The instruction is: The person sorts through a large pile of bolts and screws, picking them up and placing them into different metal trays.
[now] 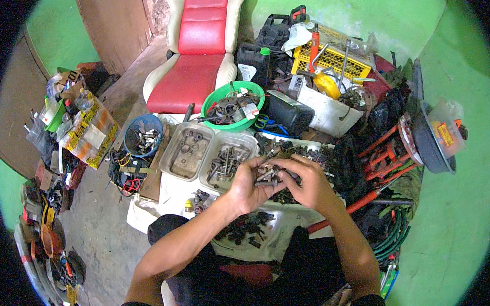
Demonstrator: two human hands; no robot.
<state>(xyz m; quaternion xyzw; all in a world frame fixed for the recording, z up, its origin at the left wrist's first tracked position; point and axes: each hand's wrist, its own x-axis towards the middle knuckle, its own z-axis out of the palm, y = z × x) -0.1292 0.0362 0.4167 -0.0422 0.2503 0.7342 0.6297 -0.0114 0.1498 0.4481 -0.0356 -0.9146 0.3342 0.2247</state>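
Observation:
My left hand [246, 189] is cupped palm up around a small heap of bolts [268, 174], above the trays. Over that heap curls my right hand [311, 184], its thumb and fingertips in a pinch among the bolts. What exactly sits between those fingertips is too small to tell. Just left of my left hand stands a clear plastic tray [202, 176] with a pile of bolts [226, 162] in it. Beside it is another clear tray [170, 171] with a few nuts and washers [189, 144]. Below my hands, dark small parts [244, 228] lie on a pale surface.
A green basin [206, 105] of mixed parts and a blue basket [127, 142] stand beyond the trays. Behind is a red and cream car seat [191, 79]. A yellow crate [336, 64] and black jerrycan [290, 114] are at the back right; a red metal stand [384, 153] stands right.

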